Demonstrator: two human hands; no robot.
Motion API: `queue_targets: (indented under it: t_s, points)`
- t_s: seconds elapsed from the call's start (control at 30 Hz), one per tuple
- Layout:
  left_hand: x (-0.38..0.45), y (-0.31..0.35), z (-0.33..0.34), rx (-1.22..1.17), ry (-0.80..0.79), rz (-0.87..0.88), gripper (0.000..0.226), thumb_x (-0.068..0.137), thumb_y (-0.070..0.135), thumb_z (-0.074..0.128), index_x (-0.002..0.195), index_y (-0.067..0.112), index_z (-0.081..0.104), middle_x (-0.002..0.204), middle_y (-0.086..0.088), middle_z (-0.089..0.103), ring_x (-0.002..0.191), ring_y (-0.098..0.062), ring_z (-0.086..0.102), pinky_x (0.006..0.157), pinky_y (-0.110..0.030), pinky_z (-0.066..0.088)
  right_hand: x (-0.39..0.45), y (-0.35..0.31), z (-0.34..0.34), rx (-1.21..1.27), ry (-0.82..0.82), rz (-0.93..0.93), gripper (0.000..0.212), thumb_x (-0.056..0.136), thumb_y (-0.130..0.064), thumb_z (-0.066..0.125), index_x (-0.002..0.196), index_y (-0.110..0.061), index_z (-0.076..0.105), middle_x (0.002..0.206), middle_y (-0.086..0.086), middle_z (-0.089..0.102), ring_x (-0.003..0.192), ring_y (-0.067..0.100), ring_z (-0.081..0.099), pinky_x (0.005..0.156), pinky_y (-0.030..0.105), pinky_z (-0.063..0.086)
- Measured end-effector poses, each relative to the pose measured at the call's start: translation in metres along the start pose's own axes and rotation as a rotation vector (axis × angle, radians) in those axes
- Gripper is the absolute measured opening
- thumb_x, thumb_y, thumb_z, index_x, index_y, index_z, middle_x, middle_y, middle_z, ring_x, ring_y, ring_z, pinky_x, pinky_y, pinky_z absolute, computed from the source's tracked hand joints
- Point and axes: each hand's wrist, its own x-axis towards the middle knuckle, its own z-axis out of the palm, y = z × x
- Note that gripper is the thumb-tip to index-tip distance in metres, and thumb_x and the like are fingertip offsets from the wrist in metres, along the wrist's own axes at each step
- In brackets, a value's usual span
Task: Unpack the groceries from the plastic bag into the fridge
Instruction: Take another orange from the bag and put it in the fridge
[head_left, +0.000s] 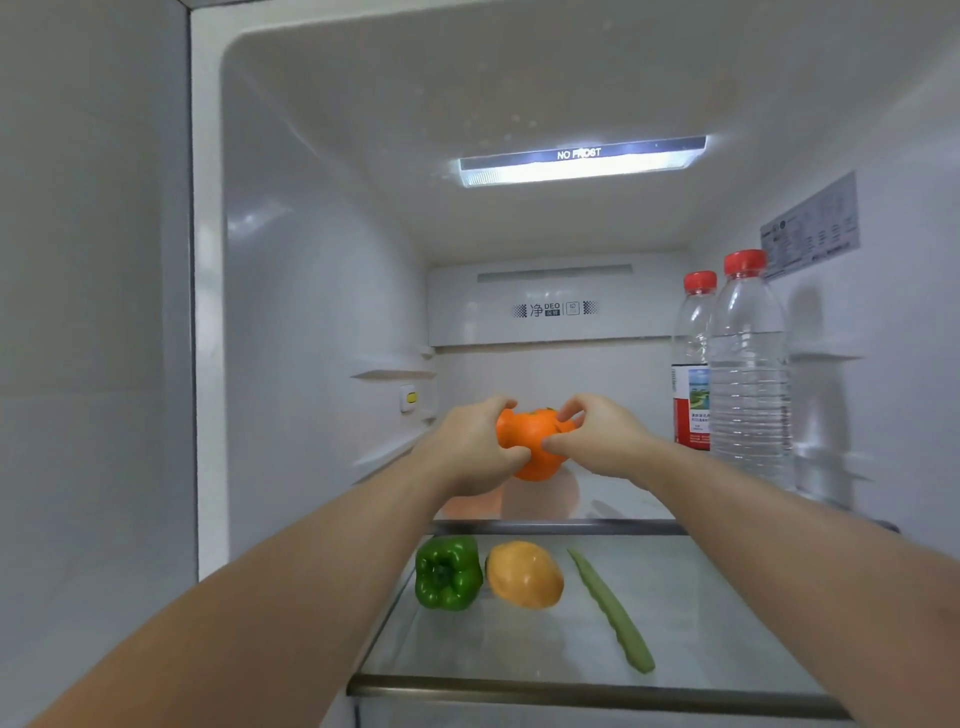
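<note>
Placing: the orange pepper (535, 441) is being set on the upper shelf (561, 527) and is best lowered level until it rests, then released.
Left hand (470, 447): its fingers (498, 402) are curled round the pepper at 9 o'clock.
Right hand (597, 434): the pepper is pinched at 3 o'clock.
Pepper position: held between both hands, just above the shelf.
Nearby: two water bottles (748, 374) stand at 3 o'clock.
Lower shelf (597, 693): a green pepper (448, 574), a yellow fruit (524, 574) and a long green vegetable (610, 613) are laid out.
</note>
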Motion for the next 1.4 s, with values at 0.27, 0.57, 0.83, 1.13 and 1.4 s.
queue_targets:
  t_s: [0.27,0.57,0.83,1.13,1.4]
  points:
    - [-0.058,0.010,-0.013,0.090,-0.021,0.265,0.050,0.088,0.048,0.053,0.134,0.031,0.047,0.131,0.004,0.055,0.120,-0.018,0.050,0.096,-0.039,0.045,-0.073,-0.018,-0.016,-0.325,0.126,-0.180,0.034,0.085,-0.029,0.061,0.118,-0.024,0.055,0.124,-0.002,0.055,0.110,0.018,0.053,0.090,0.033,0.045]
    - [-0.151,-0.008,-0.006,-0.116,0.074,0.479,0.049,0.086,0.041,0.059,0.133,0.026,0.053,0.134,0.006,0.054,0.127,-0.016,0.044,0.105,-0.035,0.037,-0.196,-0.038,0.003,-0.468,0.173,-0.050,0.043,0.086,-0.032,0.061,0.127,-0.026,0.049,0.126,-0.007,0.049,0.106,0.014,0.050,0.092,0.034,0.046]
    - [-0.225,0.017,0.020,-0.116,-0.190,0.511,0.055,0.085,0.047,0.058,0.136,0.031,0.045,0.136,0.007,0.050,0.121,-0.017,0.048,0.096,-0.034,0.045,-0.320,-0.030,-0.031,-0.615,-0.054,0.113,0.054,0.086,-0.038,0.061,0.136,-0.029,0.041,0.134,-0.008,0.042,0.101,0.010,0.050,0.090,0.029,0.047]
    - [-0.291,0.145,0.024,-0.206,-0.305,0.653,0.054,0.090,0.048,0.052,0.140,0.036,0.038,0.141,0.012,0.043,0.127,-0.016,0.043,0.102,-0.035,0.042,-0.483,-0.017,-0.119,-0.669,0.074,0.324,0.053,0.088,-0.039,0.057,0.137,-0.029,0.040,0.135,-0.005,0.042,0.117,0.015,0.049,0.098,0.032,0.043]
    - [-0.367,0.282,0.034,-0.342,-0.381,0.907,0.052,0.088,0.045,0.054,0.137,0.035,0.041,0.134,0.010,0.047,0.123,-0.013,0.044,0.098,-0.033,0.041,-0.632,-0.007,-0.182,-0.675,0.182,0.613,0.054,0.088,-0.043,0.058,0.136,-0.031,0.038,0.135,-0.007,0.041,0.106,0.013,0.053,0.093,0.029,0.043]
